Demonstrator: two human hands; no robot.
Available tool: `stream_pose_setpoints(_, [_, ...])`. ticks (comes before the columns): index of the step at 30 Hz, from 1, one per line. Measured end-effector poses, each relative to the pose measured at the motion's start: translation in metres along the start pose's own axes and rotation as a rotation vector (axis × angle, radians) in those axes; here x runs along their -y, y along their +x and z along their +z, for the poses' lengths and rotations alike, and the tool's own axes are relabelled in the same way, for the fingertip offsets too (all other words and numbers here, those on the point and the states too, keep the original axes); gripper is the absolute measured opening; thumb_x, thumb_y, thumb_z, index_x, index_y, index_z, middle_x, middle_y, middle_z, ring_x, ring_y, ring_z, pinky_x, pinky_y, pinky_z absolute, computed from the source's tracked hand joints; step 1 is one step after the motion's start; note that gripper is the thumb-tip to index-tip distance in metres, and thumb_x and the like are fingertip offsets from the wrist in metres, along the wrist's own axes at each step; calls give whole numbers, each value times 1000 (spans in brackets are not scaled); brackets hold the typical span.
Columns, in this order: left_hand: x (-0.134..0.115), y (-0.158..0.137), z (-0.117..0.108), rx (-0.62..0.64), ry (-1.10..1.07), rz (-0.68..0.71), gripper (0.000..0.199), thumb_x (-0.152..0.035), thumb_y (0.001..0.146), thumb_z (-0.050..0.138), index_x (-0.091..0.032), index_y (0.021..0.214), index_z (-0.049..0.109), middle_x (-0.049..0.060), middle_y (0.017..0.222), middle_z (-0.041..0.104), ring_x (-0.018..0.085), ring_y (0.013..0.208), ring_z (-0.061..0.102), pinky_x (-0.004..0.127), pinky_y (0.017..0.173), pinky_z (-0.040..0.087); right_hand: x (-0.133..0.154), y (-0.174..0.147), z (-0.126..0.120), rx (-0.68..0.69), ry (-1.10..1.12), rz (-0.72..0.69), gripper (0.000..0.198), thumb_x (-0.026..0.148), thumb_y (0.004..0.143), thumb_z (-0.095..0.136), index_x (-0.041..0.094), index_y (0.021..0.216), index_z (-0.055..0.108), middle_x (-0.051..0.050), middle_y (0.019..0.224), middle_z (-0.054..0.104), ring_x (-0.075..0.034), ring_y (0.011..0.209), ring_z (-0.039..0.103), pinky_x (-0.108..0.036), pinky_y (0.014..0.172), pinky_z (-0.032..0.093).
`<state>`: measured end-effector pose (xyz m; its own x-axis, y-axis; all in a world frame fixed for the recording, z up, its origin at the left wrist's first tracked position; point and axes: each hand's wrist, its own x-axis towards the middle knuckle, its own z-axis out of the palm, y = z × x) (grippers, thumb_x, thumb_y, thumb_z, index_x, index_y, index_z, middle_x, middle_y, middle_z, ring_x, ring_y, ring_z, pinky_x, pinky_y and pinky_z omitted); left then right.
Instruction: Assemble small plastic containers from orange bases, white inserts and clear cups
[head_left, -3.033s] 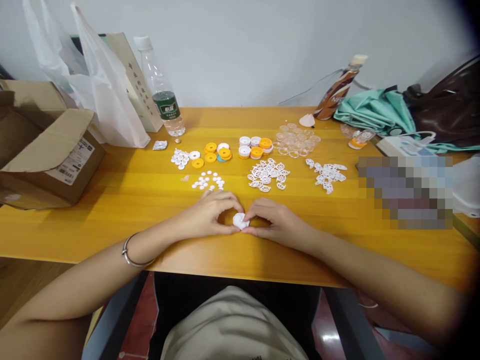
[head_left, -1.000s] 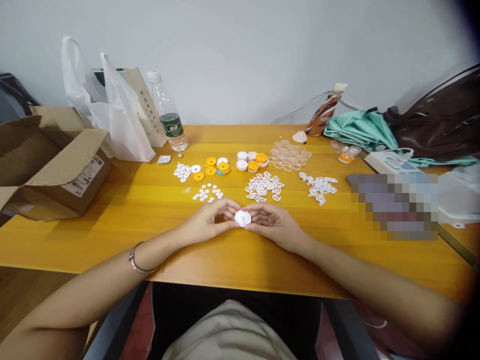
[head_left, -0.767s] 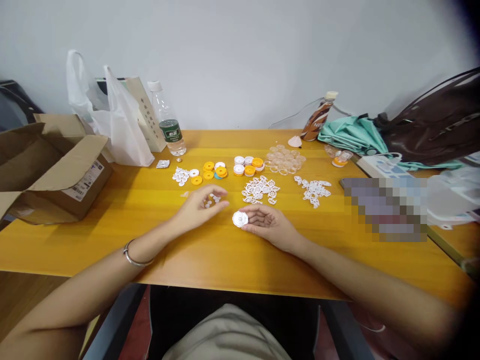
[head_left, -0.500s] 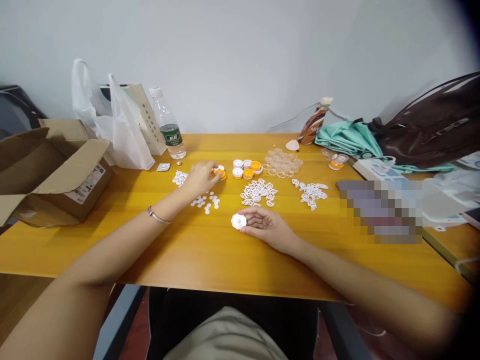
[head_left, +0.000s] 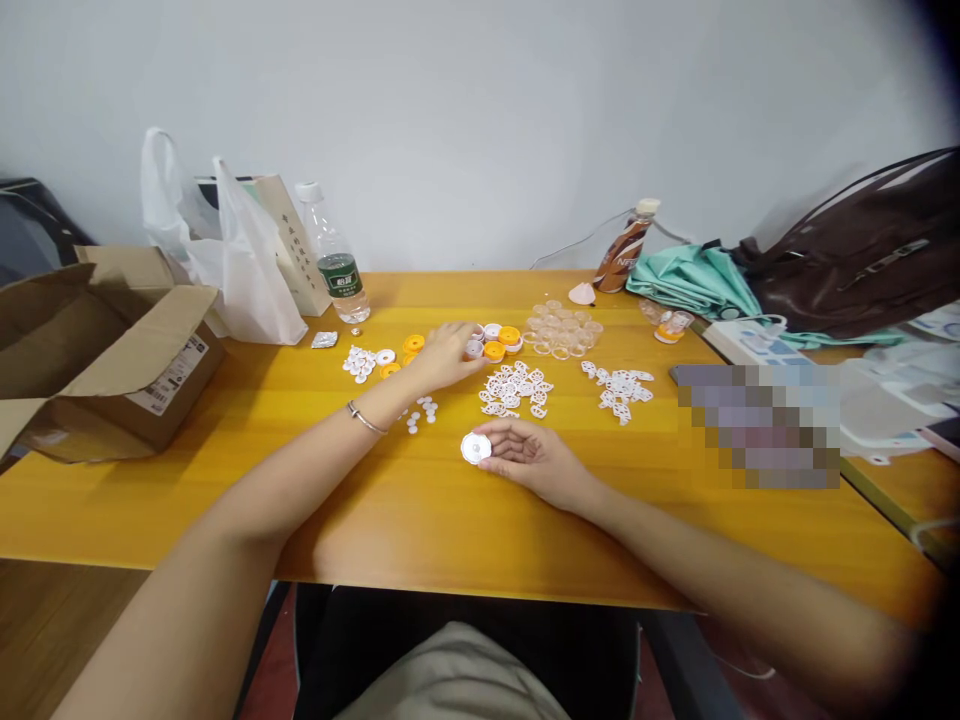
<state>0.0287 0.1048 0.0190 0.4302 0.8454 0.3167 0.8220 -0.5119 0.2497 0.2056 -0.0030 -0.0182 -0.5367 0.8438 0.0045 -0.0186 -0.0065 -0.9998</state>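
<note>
Orange caps (head_left: 413,344) partly behind left hand (head_left: 448,358), grip uncertain, rings (head_left: 562,331) beyond white disc (head_left: 472,449) in right hand (head_left: 537,460)

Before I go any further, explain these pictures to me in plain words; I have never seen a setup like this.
There is no machine here: you see a person's own two bare hands. Every picture comes from one camera worn on the head, looking forward and down.

The right hand grips a flat, round white plastic piece by its edge. The left hand reaches to a cluster of round orange and white plastic pieces; whether it touches any is hard to tell.

Also on the yellow-brown table lie white openwork plastic pieces and clear round plastic pieces. An open brown cardboard box stands at the left.
</note>
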Motion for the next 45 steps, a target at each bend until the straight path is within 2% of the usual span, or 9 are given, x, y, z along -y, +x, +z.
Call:
stream_pose_setpoints(6, [-17,16,8,31,-9,-36,33,-37,78,56,-17,105,52,10,110,60,29,105,48,44,89,30,2,0,0,8,-6,3,36,27,64,73,19,97,60,-2,85,66,-10,76,62,-30,81,52])
stream_pose_setpoints(11, [-21,14,9,-4,-87,-65,26,-31,80,54,-17,102,53,9,107,61,27,105,50,45,90,32,1,-1,0,0,-10,-8,36,27,64,74,19,96,60,-2,86,66,-10,76,62,-30,80,52])
stream_pose_setpoints(14, [-20,-1,-5,-25,-511,-84,33,-26,78,57,-15,109,50,11,115,57,20,105,52,36,89,38,1,-1,0,-9,-4,-8,36,26,63,74,19,95,60,-1,84,66,-10,74,62,-28,79,52])
stream_pose_setpoints(17, [-14,-31,-27,136,-992,-157,36,-23,80,55,-19,115,50,9,115,56,17,99,54,30,80,44,3,-2,0,-20,6,-10,36,26,63,74,19,96,61,-1,85,67,-10,74,63,-29,80,52])
stream_pose_setpoints(19, [-10,-55,-40,236,-1185,-246,37,-23,80,55,-22,117,53,8,106,59,15,91,57,30,77,46,4,-2,1,-30,11,-9,37,28,63,73,19,98,62,-2,87,68,-11,75,63,-30,82,52])
stream_pose_setpoints(23, [-5,-95,-46,259,-1402,-322,35,-22,76,62,-23,110,58,7,105,58,14,87,58,29,78,47,6,-3,3,-36,14,-9,40,29,64,73,19,102,64,-3,90,69,-12,76,65,-32,84,52])
stream_pose_setpoints(29, [-4,-107,-31,387,-1396,-262,32,-16,74,65,-20,105,56,5,98,58,12,87,56,28,81,45,4,-3,2,-49,-7,-3,43,29,65,72,19,106,65,-4,94,70,-13,78,65,-34,84,52])
stream_pose_setpoints(39, [-16,-106,-34,372,-1275,-124,28,-17,77,64,-18,103,53,3,92,57,11,86,55,27,79,45,7,-2,3,-66,-17,16,43,28,65,72,19,106,65,-3,90,71,-13,76,66,-33,84,52])
stream_pose_setpoints(45, [-21,-110,-28,319,-1127,-34,30,-20,79,61,-19,107,51,5,99,57,14,92,56,30,82,47,3,-2,2,-42,-13,-17,44,27,67,71,20,109,64,-3,95,71,-14,81,66,-32,84,52])
